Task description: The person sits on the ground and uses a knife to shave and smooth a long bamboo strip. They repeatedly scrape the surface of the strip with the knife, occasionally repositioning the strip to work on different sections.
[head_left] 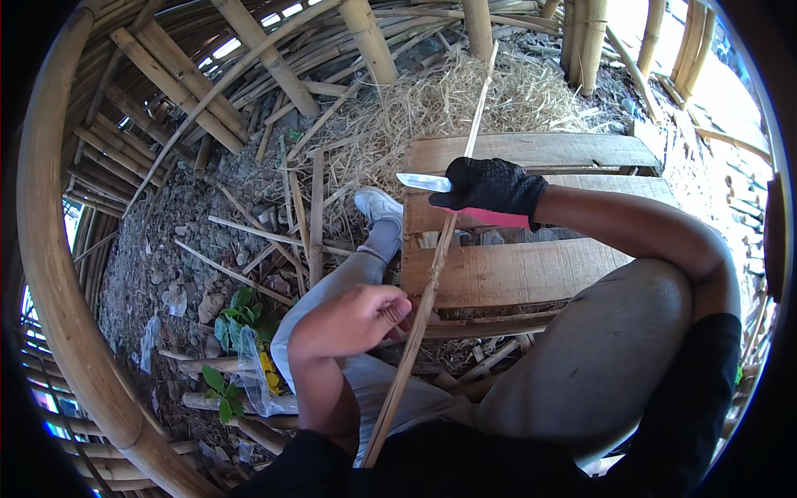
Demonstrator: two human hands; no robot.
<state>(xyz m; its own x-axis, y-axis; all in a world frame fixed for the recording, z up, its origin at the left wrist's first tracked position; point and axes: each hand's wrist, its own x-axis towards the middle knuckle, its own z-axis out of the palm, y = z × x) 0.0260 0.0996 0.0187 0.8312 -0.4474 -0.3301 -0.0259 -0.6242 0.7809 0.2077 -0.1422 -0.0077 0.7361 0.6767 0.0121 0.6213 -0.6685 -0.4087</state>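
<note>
A long, split bamboo strip runs from my lap up past the wooden slats, slanting to the upper right. My right hand, in a black glove with a pink edge, is closed on a knife. The knife's bright blade points left, across the strip; its handle is hidden in the glove. Just left of the strip is my bare left hand, its fingers curled in. What those fingers hold, if anything, is hidden. Rough fibres stand up on the strip between my two hands.
A low platform of wooden planks lies before me, beside my bent legs. Straw is heaped beyond it. Bamboo sticks, a plastic bag and green leaves lie at left. A thick bamboo pole curves along the left edge.
</note>
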